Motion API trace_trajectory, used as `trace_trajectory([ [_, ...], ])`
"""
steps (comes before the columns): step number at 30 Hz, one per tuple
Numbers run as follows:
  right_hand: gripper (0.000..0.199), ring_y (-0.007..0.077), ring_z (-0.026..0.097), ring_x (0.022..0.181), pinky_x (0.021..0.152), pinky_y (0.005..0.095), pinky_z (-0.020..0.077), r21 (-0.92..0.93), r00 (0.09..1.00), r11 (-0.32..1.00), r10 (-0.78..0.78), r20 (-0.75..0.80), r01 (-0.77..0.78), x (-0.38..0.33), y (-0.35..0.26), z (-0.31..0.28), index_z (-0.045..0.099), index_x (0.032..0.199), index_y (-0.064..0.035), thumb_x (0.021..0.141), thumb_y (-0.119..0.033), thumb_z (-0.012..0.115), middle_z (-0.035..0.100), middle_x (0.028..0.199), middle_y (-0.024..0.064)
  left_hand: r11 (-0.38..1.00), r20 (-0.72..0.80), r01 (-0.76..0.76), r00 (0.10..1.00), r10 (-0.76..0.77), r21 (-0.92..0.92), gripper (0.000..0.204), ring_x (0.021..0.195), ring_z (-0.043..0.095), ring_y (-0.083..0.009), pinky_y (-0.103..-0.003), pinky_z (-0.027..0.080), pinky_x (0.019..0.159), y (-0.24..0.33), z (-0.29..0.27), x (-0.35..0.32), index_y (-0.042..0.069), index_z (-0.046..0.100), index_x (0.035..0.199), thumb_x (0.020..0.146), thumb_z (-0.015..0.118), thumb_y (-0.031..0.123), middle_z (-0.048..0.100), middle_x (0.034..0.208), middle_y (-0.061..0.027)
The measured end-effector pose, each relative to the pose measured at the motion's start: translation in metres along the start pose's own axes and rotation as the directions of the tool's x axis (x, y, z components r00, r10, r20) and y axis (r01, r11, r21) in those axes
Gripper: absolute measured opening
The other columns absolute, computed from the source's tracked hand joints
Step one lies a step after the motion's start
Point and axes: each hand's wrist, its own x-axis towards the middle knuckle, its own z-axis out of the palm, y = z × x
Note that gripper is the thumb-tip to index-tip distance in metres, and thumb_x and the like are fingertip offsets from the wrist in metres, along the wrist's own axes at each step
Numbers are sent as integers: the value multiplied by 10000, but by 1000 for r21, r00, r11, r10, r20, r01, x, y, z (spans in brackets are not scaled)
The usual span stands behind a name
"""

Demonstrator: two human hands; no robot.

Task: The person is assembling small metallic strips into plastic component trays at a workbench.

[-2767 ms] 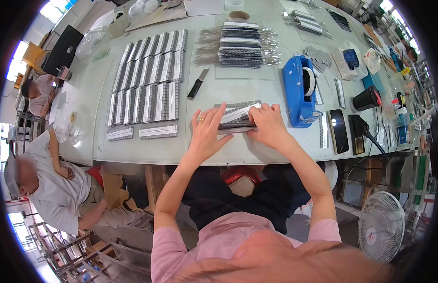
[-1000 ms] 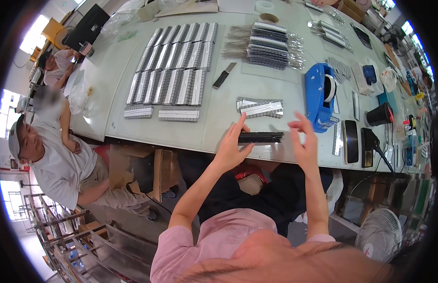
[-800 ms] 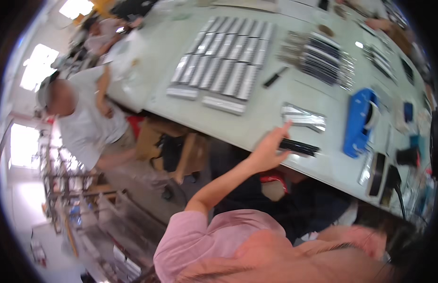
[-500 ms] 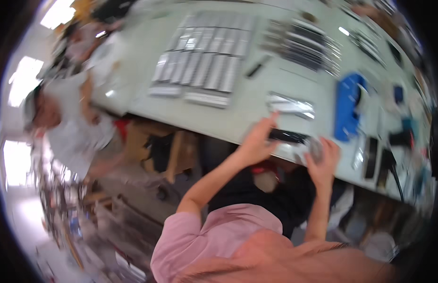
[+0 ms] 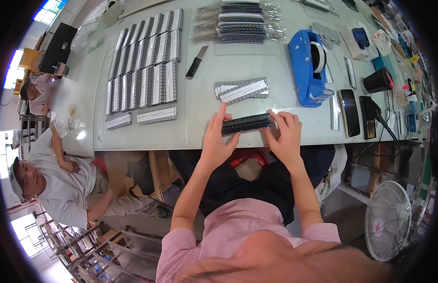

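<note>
A long dark ridged strip [image 5: 246,123] is held level over the near edge of the pale green table [image 5: 200,118]. My left hand [image 5: 216,140] grips its left end with the index finger raised. At the strip's right end my right hand [image 5: 284,137] pinches it with fingers curled. Just beyond it lies a small stack of grey and white strips [image 5: 242,89].
Rows of grey strips [image 5: 142,70] cover the table's left part. A black-handled knife [image 5: 196,62], a blue tape dispenser [image 5: 307,66], a black phone [image 5: 349,112] and bundled dark strips [image 5: 240,19] lie farther out. Two seated people [image 5: 58,184] are at left, a fan [image 5: 391,219] at lower right.
The view swung left and back again. Both hands left the stack of grey strips and now hold a dark strip at the table's near edge.
</note>
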Motion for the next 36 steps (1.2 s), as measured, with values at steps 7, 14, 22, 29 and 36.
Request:
trace_trajectory([
  [7,245,238,568,842,770,334,432,274,994,957,104,-18,-95,9,6,-10,638,1013,-65,772,-28,666,625,910,69,999,12,-24,1000,24,26,876,988,562,-267,-355,464,890,-2,-2,3,14,292,1484,709,697,-47,556,1077,-125],
  [14,101,226,589,758,740,340,431,347,996,933,76,52,-90,16,14,-9,638,871,-73,784,-70,689,634,812,56,1000,42,21,999,-21,-7,867,1036,551,-308,-380,465,910,0,-8,2,15,289,1480,725,714,-27,552,1143,-148],
  [22,84,242,582,807,745,325,439,340,995,936,62,84,-87,21,14,-12,635,861,-46,790,-28,676,628,821,72,999,47,-51,998,51,-7,927,1028,565,-260,-356,465,902,-9,-8,1,26,261,1501,705,732,-36,554,1163,-132],
  [29,86,218,579,751,750,335,409,313,999,950,16,33,-25,24,16,-18,644,830,-76,763,-47,690,634,783,33,998,54,-60,997,60,-6,941,1024,563,-261,-361,465,909,-9,-8,3,25,246,1506,707,739,-28,552,1168,-134],
  [36,90,195,584,747,761,329,395,324,999,946,-25,39,11,29,6,-17,647,832,-77,761,-48,693,627,771,21,998,50,-39,998,41,-43,931,1015,564,-236,-344,467,905,-10,-7,0,16,248,1504,711,731,-43,554,1163,-128],
])
